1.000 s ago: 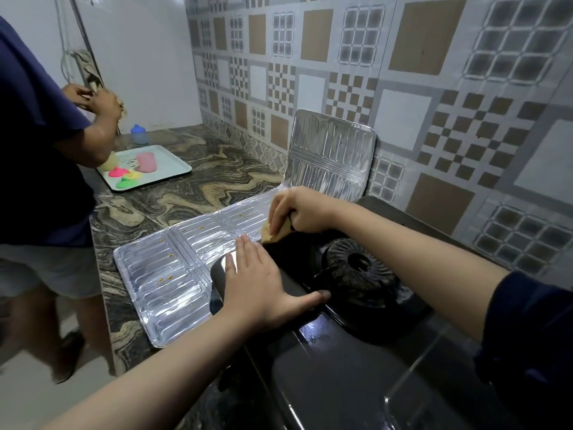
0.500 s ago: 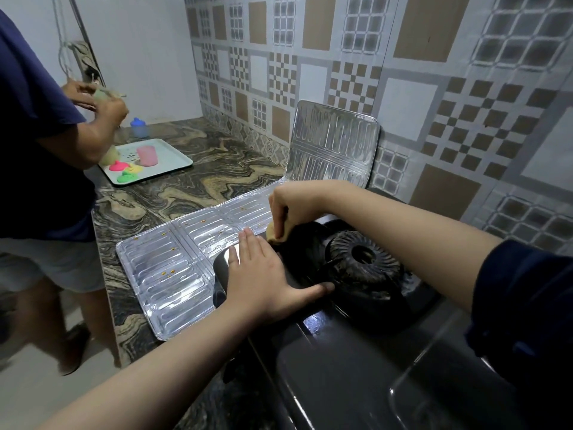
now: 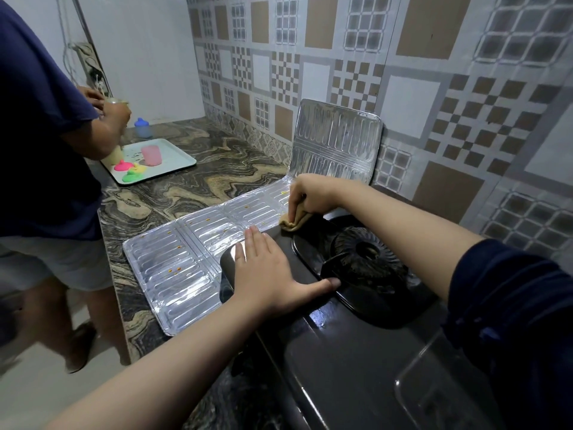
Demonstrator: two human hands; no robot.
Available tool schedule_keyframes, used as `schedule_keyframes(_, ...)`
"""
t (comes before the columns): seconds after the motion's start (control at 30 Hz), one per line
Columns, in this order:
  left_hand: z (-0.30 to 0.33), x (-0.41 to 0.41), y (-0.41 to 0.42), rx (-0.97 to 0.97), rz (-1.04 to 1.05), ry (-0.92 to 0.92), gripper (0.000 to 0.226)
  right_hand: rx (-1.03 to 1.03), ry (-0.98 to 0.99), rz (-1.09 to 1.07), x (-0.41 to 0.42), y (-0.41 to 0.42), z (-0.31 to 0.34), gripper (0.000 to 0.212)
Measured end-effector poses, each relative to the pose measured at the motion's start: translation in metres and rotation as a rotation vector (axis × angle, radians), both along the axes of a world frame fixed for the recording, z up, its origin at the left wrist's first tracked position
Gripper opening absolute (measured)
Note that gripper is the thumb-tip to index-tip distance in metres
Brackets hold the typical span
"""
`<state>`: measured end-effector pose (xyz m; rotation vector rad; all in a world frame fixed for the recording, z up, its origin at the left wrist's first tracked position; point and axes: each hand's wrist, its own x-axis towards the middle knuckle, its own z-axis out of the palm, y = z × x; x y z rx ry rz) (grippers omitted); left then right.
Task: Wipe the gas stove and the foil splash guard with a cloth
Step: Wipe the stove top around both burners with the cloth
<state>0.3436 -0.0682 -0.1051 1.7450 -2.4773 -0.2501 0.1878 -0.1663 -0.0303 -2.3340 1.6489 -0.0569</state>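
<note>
A black gas stove fills the lower right, with its round burner near the middle. My left hand lies flat and open on the stove's left corner, thumb stretched toward the burner. My right hand pinches a folded tan cloth against the stove's far left edge, where it meets the foil splash guard. The guard lies flat on the counter left of the stove, speckled with small orange spots. One guard panel stands upright against the tiled wall.
Another person in a dark shirt stands at the left, hands busy near a wall socket. A pale tray with coloured lids and a pink cup sits on the marbled counter. A small blue bottle stands behind it.
My right hand with the cloth has shifted a little away from me along the stove's left edge, toward the wall. My left hand has stayed flat on the corner.
</note>
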Motion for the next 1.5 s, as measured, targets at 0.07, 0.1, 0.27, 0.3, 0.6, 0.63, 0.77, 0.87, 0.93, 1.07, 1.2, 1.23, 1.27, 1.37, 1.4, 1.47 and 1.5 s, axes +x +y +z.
schedule_keyframes(0.07, 0.000, 0.001, 0.000, -0.001, 0.001, -0.001, 0.152, -0.023, -0.030, -0.037, -0.004, 0.001, -0.004, 0.032)
schedule_keyframes(0.1, 0.000, 0.001, 0.001, -0.002, 0.001, -0.001, 0.152, -0.032, -0.051, -0.060, -0.007, 0.002, -0.006, 0.033)
schedule_keyframes(0.27, 0.002, 0.000, 0.001, 0.003, 0.002, 0.003, 0.152, -0.052, -0.109, -0.103, -0.018, 0.005, -0.012, 0.041)
schedule_keyframes(0.3, 0.002, 0.000, 0.002, 0.005, 0.001, 0.004, 0.151, -0.075, -0.069, -0.116, -0.023, 0.003, -0.013, 0.043)
schedule_keyframes(0.6, 0.004, 0.001, 0.003, 0.014, -0.004, 0.011, 0.149, -0.084, 0.292, -0.163, -0.081, -0.003, -0.003, 0.035)
schedule_keyframes(0.63, 0.004, 0.001, 0.002, 0.013, -0.001, 0.010, 0.149, -0.085, 0.295, -0.160, -0.078, -0.005, -0.003, 0.033)
schedule_keyframes(0.77, 0.002, -0.001, 0.002, 0.007, 0.004, 0.021, 0.151, -0.044, 0.334, -0.159, -0.082, -0.009, 0.003, 0.032)
schedule_keyframes(0.87, 0.001, 0.000, 0.001, 0.003, 0.005, 0.024, 0.151, -0.050, 0.263, -0.203, -0.094, -0.005, 0.001, 0.050)
schedule_keyframes(0.93, 0.001, 0.000, 0.001, 0.004, -0.002, 0.017, 0.150, -0.043, 0.165, -0.268, -0.097, -0.004, -0.001, 0.058)
schedule_keyframes(1.07, 0.002, 0.000, 0.002, 0.001, 0.001, 0.019, 0.150, 0.006, 0.070, -0.376, -0.098, -0.008, 0.005, 0.061)
schedule_keyframes(1.2, 0.002, 0.001, 0.002, 0.010, -0.002, 0.022, 0.151, 0.008, 0.094, -0.487, -0.116, -0.009, 0.004, 0.050)
schedule_keyframes(1.23, 0.003, 0.001, 0.002, 0.013, -0.003, 0.020, 0.150, 0.003, 0.095, -0.522, -0.123, -0.007, 0.003, 0.047)
schedule_keyframes(1.27, 0.003, 0.001, 0.002, 0.015, -0.003, 0.019, 0.149, -0.005, 0.100, -0.546, -0.129, -0.004, 0.002, 0.046)
schedule_keyframes(1.37, 0.003, 0.001, 0.001, 0.015, -0.001, 0.014, 0.148, -0.010, 0.094, -0.573, -0.139, 0.005, 0.000, 0.051)
schedule_keyframes(1.4, 0.003, 0.001, 0.001, 0.015, 0.000, 0.015, 0.148, -0.015, 0.103, -0.563, -0.139, 0.009, 0.000, 0.054)
schedule_keyframes(1.47, 0.003, 0.001, 0.001, 0.014, 0.002, 0.016, 0.149, -0.012, 0.110, -0.547, -0.142, 0.015, -0.001, 0.057)
schedule_keyframes(1.5, 0.002, 0.000, 0.002, 0.011, 0.003, 0.016, 0.149, 0.006, 0.096, -0.552, -0.146, 0.019, 0.000, 0.057)
